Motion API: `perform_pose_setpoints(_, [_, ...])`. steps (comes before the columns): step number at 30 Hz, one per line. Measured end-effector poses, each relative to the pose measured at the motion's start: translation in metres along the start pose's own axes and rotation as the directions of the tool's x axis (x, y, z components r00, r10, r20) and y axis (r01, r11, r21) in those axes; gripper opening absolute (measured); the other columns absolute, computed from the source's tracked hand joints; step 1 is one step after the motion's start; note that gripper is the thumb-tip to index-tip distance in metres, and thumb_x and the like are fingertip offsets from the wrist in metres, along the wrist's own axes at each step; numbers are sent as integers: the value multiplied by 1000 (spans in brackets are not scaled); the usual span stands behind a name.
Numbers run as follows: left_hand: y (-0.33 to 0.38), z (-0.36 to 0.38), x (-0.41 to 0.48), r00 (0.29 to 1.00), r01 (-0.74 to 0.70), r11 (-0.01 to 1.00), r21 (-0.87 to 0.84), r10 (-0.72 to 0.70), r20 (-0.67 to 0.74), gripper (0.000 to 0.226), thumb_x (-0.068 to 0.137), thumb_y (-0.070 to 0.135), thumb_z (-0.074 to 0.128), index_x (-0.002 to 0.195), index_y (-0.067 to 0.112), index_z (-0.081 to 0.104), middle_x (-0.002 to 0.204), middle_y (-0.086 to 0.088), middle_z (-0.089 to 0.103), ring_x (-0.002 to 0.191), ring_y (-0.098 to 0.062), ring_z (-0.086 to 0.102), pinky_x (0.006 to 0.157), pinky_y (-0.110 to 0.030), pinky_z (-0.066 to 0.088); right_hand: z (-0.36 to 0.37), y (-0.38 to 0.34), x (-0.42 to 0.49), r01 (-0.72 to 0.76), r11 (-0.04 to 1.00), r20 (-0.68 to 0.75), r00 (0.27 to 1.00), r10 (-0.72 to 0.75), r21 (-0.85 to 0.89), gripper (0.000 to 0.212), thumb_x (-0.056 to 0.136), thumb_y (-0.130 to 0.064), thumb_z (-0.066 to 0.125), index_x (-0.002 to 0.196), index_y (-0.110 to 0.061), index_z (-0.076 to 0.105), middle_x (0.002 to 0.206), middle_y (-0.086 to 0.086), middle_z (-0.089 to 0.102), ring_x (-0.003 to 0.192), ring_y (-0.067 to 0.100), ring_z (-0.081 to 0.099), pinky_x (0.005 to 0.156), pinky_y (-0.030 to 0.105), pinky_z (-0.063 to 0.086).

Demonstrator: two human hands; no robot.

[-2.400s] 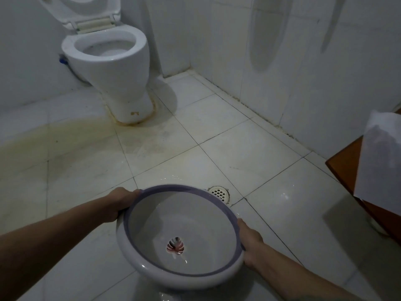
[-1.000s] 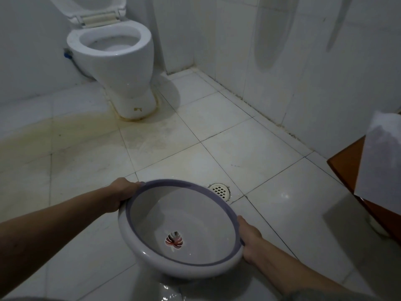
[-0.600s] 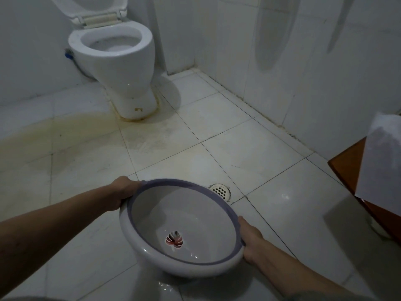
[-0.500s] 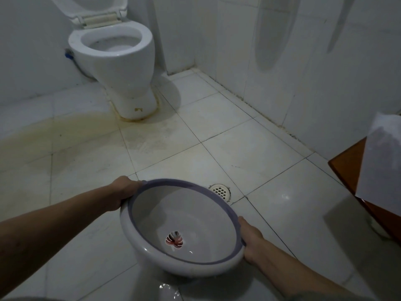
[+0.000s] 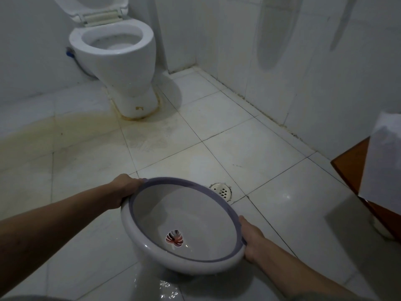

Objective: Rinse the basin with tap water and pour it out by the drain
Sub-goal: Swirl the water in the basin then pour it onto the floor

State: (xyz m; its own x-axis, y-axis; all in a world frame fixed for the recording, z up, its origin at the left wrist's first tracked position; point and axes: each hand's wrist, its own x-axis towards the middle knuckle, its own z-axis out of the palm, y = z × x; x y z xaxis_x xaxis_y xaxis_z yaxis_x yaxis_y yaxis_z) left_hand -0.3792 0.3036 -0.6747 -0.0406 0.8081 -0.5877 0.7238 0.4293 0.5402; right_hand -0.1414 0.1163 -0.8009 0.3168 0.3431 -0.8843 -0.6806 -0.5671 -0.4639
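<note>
I hold a white plastic basin (image 5: 195, 216) with a purple rim and a red leaf print on its bottom, just above the tiled floor. My left hand (image 5: 123, 187) grips its far-left rim and my right hand (image 5: 251, 237) grips its right rim. The basin tilts toward me, and a little water lies at its low near side by the leaf print. A round floor drain (image 5: 222, 190) sits just beyond the basin's far-right rim. Wet floor glistens below the basin's near edge.
A white toilet (image 5: 117, 59) with its lid up stands at the back left, with yellowish stains on the floor around its base. Tiled walls run along the back and right. A brown wooden piece (image 5: 349, 168) with a white sheet (image 5: 382, 161) over it juts in at right.
The basin has tilted a bit more toward me since the earliest frame, and the view has shifted slightly. Both hands keep the same grip on the rim.
</note>
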Motion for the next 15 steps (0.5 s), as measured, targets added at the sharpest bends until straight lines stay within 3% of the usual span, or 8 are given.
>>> perform_pose_setpoints(6, [1,-1,-1,1000,6,1000,-24,-6,6,43,91,27,65,109,-12,62,92,-21,67,66,-30,62,51,-31,49,0,2,3,-2,1000,25,1000,2,12,41,98,-34,53,110,2,66,108,22,71,99,38,68,93,48,54])
perform_pose_setpoints(10, [0,-1,-1,1000,14,999,-30,-13,3,44,90,28,65,110,-11,62,100,-24,69,72,-34,63,58,-36,52,0,2,5,-9,1000,41,999,8,23,37,98,-35,52,100,-1,66,104,19,71,98,37,67,94,48,53])
perform_pose_setpoints(15, [3,-3,-3,1000,17,998,-52,-17,12,42,90,26,66,110,-11,62,95,-22,67,68,-32,62,53,-34,50,-1,4,5,-20,999,47,999,19,28,37,98,-35,52,101,-1,66,104,19,71,101,38,67,95,48,53])
